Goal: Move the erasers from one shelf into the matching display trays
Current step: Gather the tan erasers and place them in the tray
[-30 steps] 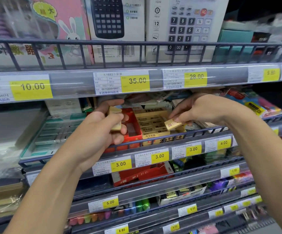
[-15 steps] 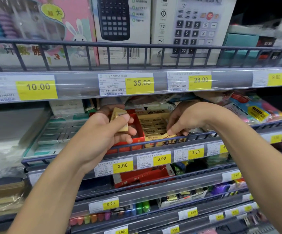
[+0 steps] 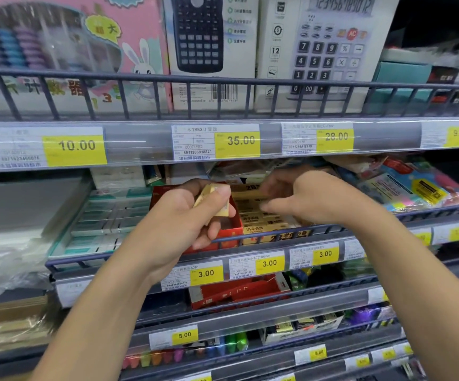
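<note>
Erasers (image 3: 214,200), a few yellow ones, pinched between thumb and fingers of left hand (image 3: 180,215), held above red tray (image 3: 229,229) near shelf's front rail. Right hand (image 3: 302,199) reaches into yellow tray (image 3: 264,235) beside it; its grip blurred, cannot tell.

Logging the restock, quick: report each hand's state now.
Left hand: gripping yellow erasers.
Right hand: over the yellow eraser tray, fingers blurred; cannot tell if it holds anything.
</note>
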`<action>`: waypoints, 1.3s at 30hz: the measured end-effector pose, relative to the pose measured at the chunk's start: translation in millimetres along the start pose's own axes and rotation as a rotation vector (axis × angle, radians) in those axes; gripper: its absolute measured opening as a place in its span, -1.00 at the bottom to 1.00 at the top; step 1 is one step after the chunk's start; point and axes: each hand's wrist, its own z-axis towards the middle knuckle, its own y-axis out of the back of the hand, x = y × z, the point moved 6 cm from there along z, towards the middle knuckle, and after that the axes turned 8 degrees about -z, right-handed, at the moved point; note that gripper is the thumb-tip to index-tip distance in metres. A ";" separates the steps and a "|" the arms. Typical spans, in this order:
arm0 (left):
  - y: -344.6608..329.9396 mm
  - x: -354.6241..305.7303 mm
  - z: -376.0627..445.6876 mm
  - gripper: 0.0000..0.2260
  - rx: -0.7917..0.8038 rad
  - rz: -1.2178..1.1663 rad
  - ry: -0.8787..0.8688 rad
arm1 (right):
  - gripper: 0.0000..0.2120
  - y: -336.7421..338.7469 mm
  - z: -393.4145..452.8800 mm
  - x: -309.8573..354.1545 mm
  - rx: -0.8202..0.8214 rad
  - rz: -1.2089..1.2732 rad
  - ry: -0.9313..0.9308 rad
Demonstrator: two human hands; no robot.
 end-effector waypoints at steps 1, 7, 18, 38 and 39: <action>-2.1 -0.2 -0.1 -0.63 0.013 -0.010 0.005 | -0.79 -1.1 -5.2 9.7 -0.047 0.198 0.098; -13.8 1.0 -0.5 -0.66 0.086 -0.026 0.019 | -0.62 -20.9 -24.9 54.6 -0.151 0.565 0.441; -4.5 -0.5 -4.3 -0.72 0.061 -0.087 0.055 | -0.70 -29.9 -30.3 47.9 -0.296 0.868 0.443; -2.3 0.7 -3.3 -0.94 -0.058 -0.077 -0.007 | -0.67 -34.6 -30.2 27.7 -0.284 1.126 0.342; -2.9 1.6 -3.3 -0.95 -0.062 -0.058 -0.008 | -0.70 -36.1 -29.2 26.2 -0.288 1.144 0.315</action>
